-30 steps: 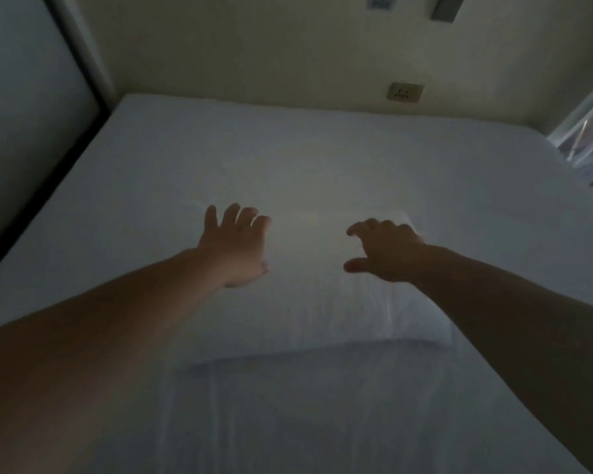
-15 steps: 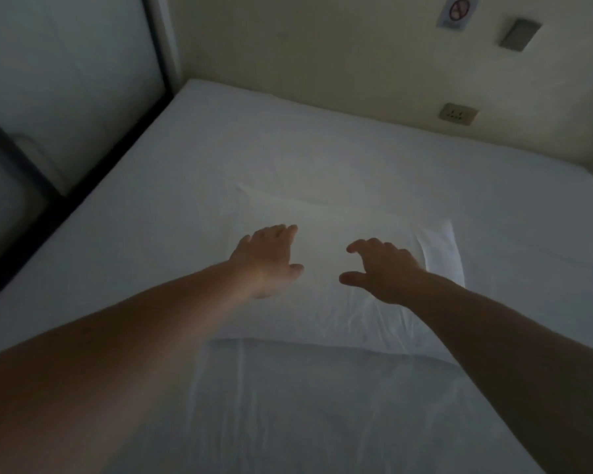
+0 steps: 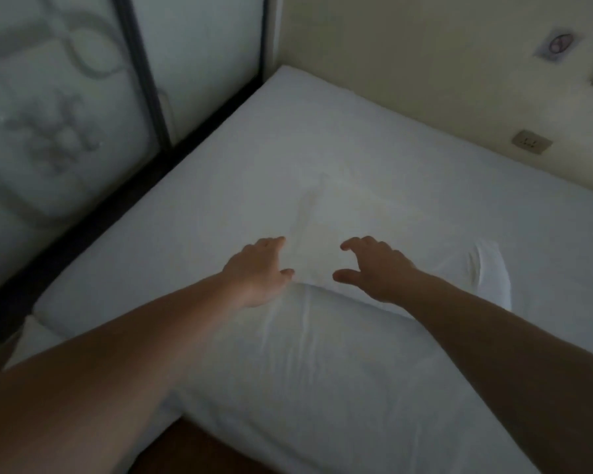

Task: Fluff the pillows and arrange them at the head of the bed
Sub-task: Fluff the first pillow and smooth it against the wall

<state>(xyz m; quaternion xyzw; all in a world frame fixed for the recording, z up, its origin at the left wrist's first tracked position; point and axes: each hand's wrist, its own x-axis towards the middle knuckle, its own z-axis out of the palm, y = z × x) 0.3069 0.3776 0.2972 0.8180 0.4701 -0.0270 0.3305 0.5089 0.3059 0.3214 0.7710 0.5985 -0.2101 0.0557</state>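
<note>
Two white pillows lie on a white bed (image 3: 240, 172) in dim light. The far pillow (image 3: 363, 217) lies flat in the middle of the mattress. The near pillow (image 3: 305, 364) lies closer to me and overlaps the far one's front edge. My left hand (image 3: 257, 271) hovers at the far pillow's left front corner, fingers extended and apart, holding nothing. My right hand (image 3: 374, 268) is beside it over the same pillow, fingers curled and spread, also empty. Both forearms reach across the near pillow.
A cream wall (image 3: 425, 63) with a socket (image 3: 531, 142) runs along the bed's far side. Frosted glass panels (image 3: 65, 114) in a dark frame stand to the left, with a dark gap along the mattress edge. Brown floor (image 3: 185, 449) shows at the bottom.
The view has swung left and pulled back, so the bed's left corner and the near pillow show more. Both hands stay open over the far pillow, now closer together.
</note>
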